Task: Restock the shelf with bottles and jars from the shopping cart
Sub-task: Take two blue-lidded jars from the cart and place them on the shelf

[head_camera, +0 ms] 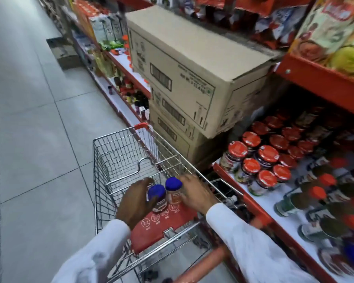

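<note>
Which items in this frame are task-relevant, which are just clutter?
In play:
left hand on dark blue-lidded jar
right hand on orange blue-lidded jar
shopping cart
shelf with red-lidded jars

Bystanders:
stacked cardboard boxes
packets on upper shelf

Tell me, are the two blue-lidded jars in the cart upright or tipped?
Upright: both blue-lidded jars show lids on top, side by side on the cart's red seat flap.
</note>
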